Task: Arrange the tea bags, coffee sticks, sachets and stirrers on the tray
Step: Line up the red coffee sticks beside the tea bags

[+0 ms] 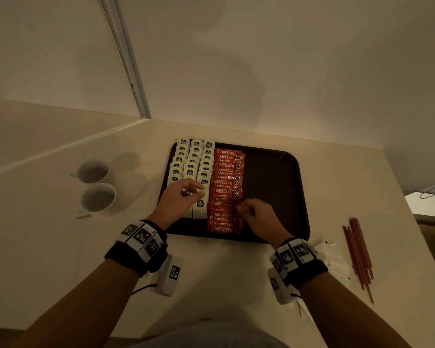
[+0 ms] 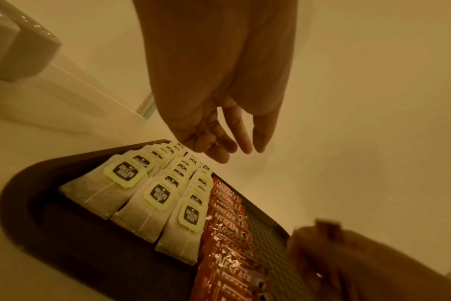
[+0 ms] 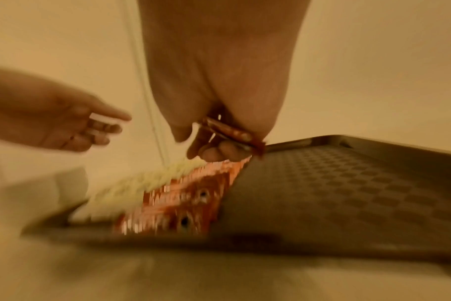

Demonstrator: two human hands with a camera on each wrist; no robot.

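Right hand [image 3: 219,140] pinches coffee stick [image 3: 232,134] above right edge of red coffee column [image 1: 226,192], likely to extend overlap. Left hand [image 1: 181,197] hovers relaxed, empty, over tea bags [image 1: 194,156]. Tray [image 1: 274,192] right half bare, presumably for sachets [image 1: 334,259], stirrers [image 1: 359,252] waiting on counter.
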